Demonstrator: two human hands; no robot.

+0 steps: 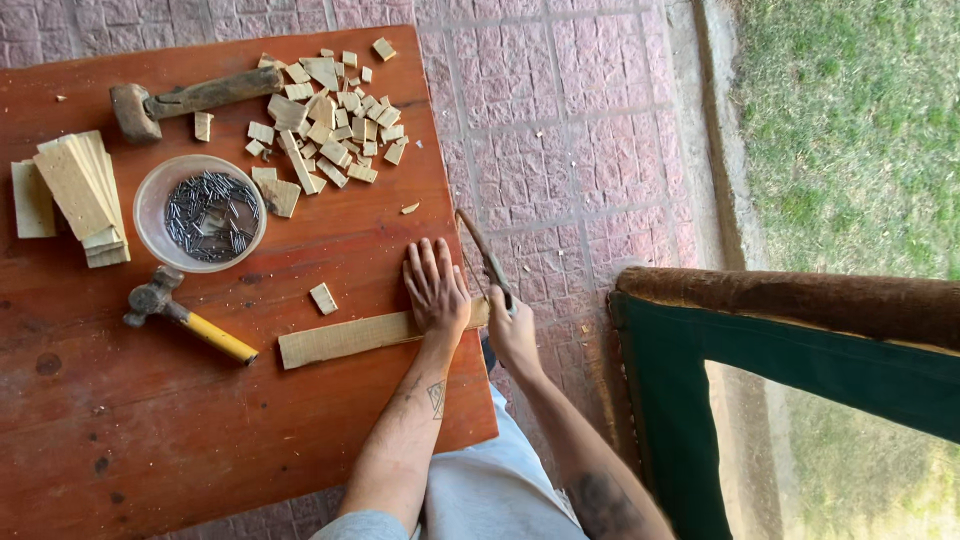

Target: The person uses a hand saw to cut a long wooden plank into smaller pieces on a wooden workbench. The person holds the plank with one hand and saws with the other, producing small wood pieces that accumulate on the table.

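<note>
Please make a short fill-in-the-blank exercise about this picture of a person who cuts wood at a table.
1. The left hand presses flat on the wooden ____.
2. The right hand holds a ____ at the table edge.
3. The round bowl is full of ____.
4. The hammer near the strip has a ____ handle.

Missing words: strip; saw; nails; yellow

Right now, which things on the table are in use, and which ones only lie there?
In use:
- left hand pressing down the wooden strip
- right hand holding the small saw at the strip's end

Lying about:
- yellow-handled hammer
- wooden mallet
- bowl of nails
- pile of small cut pieces
- stack of slats
</note>
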